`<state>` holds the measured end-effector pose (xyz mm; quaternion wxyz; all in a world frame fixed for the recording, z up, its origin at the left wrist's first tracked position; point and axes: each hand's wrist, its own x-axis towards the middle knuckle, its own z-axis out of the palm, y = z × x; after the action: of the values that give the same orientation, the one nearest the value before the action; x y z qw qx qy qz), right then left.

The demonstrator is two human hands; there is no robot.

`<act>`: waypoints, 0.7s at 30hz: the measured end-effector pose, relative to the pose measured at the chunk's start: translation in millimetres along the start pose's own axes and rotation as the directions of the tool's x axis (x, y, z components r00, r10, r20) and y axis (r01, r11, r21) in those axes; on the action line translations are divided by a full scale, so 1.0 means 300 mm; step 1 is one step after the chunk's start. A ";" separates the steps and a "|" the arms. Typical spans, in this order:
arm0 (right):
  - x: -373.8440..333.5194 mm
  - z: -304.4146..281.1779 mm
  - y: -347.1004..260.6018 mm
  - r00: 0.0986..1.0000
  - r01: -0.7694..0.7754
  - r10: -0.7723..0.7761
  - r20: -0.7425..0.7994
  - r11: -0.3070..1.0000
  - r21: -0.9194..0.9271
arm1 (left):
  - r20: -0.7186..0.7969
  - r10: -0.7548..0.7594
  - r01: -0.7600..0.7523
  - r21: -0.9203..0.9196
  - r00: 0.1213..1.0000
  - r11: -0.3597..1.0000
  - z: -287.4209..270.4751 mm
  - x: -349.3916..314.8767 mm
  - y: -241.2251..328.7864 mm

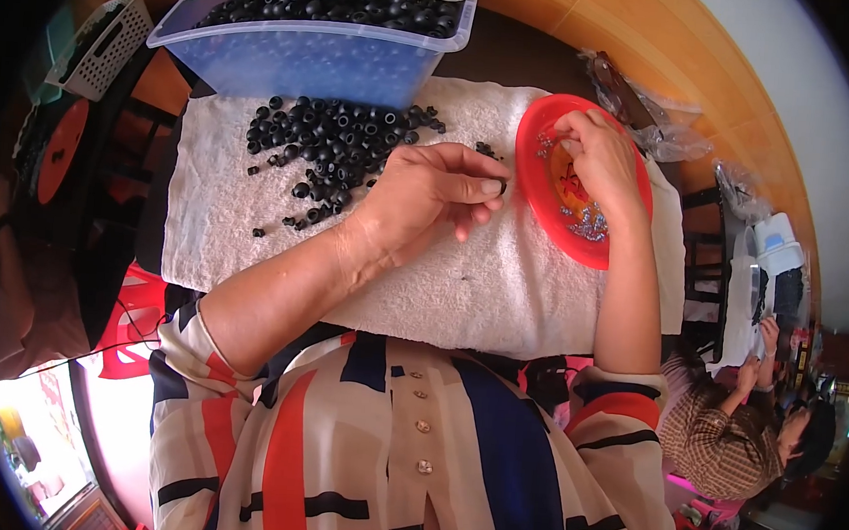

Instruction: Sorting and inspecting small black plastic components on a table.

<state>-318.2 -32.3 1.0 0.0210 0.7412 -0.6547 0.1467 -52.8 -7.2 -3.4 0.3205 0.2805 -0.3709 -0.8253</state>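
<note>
My left hand (434,188) is closed in a pinch above the towel, with a small black part (503,186) showing between thumb and forefinger. Over a red oval plate (528,189) is my right hand (601,164), its thumb and fingertips drawn together near the plate's far side. Whatever lies between those fingertips is too small to make out. Small silvery metal pieces (588,225) are gathered at the plate's near side, with a few more beside the right fingertips. Left of my left hand, many round, hollow black parts (330,138) are heaped on the white towel (422,309).
A translucent blue-tinted bin (311,59) full of black parts stands behind the heap. Plastic bags (670,139) lie beyond the plate. To the left is a white perforated basket (115,52); at right another person (735,439) works at a table.
</note>
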 end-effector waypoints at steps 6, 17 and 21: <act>-0.006 -0.015 -0.044 0.997 0.060 -0.065 0.031 0.988 0.142 | -0.023 0.018 -0.018 0.007 1.000 1.000 -0.014 0.002 -0.003; -0.032 -0.023 0.021 1.000 -0.014 0.012 0.023 0.995 0.102 | -0.055 0.044 -0.046 -0.031 0.998 0.998 0.002 0.001 0.001; -0.029 -0.033 0.021 0.995 -0.052 0.045 0.086 0.995 0.080 | -0.058 0.051 -0.053 -0.031 0.997 0.998 -0.003 -0.001 -0.002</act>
<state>-327.0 -22.7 7.4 -0.0406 0.7310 -0.6661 0.1424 -52.2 -7.0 -4.1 0.3569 0.2891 -0.3553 -0.8141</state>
